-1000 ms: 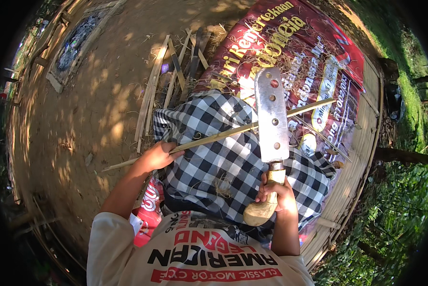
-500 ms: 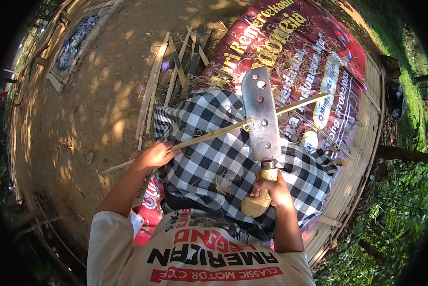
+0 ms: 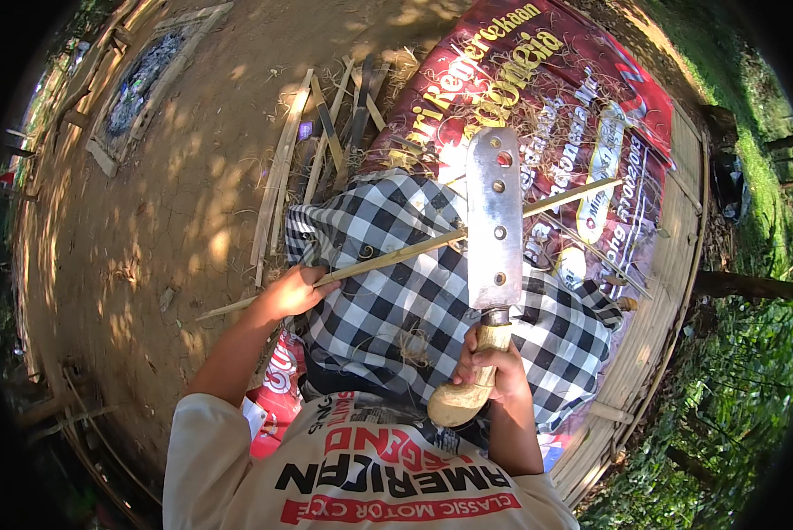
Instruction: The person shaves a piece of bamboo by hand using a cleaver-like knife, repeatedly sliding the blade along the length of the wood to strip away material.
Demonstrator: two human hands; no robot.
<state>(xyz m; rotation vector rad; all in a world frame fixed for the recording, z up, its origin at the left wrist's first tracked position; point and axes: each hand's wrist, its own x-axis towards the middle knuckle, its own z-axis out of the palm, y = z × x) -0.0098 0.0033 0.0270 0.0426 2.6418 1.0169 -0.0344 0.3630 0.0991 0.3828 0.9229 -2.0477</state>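
My left hand (image 3: 295, 291) is closed round a thin bamboo strip (image 3: 394, 257), whose near end sticks out past my wrist to the left. The strip slants up to the right and crosses beneath the blade of a broad cleaver (image 3: 493, 252). That blade is steel with a row of holes and points away from me. Its curved wooden handle is wrapped by the fingers of my right hand (image 3: 495, 369). Whether the edge touches the strip I cannot tell. Under both lies a black-and-white checked cloth (image 3: 370, 216) spread over my lap, with a few curled shavings on it.
Beyond the cloth, a dark red printed banner (image 3: 440, 84) carries many thin shavings. Several split bamboo pieces (image 3: 281, 177) lie on the bare ground (image 3: 184, 230) to the left. An ash-filled wooden frame (image 3: 149, 84) sits far left. A bamboo platform edge (image 3: 652, 327) runs along the right.
The cleaver has shifted slightly right and toward me, its handle end swinging left. The strip has slid a little to the right. A curled shaving beside the blade no longer shows.
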